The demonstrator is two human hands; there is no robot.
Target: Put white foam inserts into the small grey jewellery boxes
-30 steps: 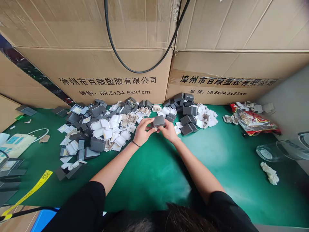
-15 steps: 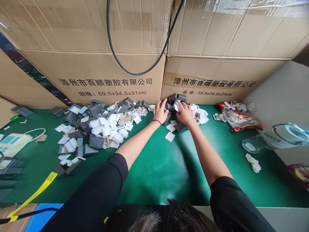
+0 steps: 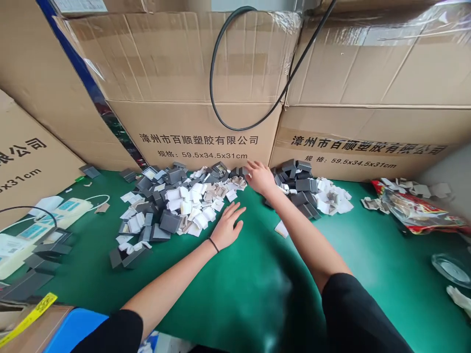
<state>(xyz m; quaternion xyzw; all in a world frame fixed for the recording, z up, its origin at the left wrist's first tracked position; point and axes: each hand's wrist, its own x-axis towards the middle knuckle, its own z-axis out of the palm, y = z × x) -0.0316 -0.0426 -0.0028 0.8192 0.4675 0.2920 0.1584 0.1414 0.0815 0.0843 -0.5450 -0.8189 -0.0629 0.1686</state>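
My left hand (image 3: 227, 228) hovers or rests over the green table just right of the front of the left pile, fingers stretched and apart, holding nothing. Beyond it, my right hand (image 3: 260, 179) reaches to the back right edge of that pile, fingers spread, close to a dark grey piece (image 3: 243, 171); whether they touch I cannot tell. The left pile mixes dark grey boxes (image 3: 170, 221) with small white inserts (image 3: 187, 198). A second pile of dark grey boxes (image 3: 303, 185) stands right of my right wrist, with white pieces (image 3: 331, 196) beside it.
Large cardboard cartons (image 3: 198, 122) wall off the back, with a black cable (image 3: 212, 78) hanging in front. A white power strip (image 3: 69, 208) lies at left, near a blue bin (image 3: 79, 328). At right are a red plastic packet (image 3: 415, 208) and a clear bottle (image 3: 451, 269).
The view has swung left. Both hands have left the right pile: my left came back toward me, my right went left to the back of the left pile. The boxes there now show uncovered.
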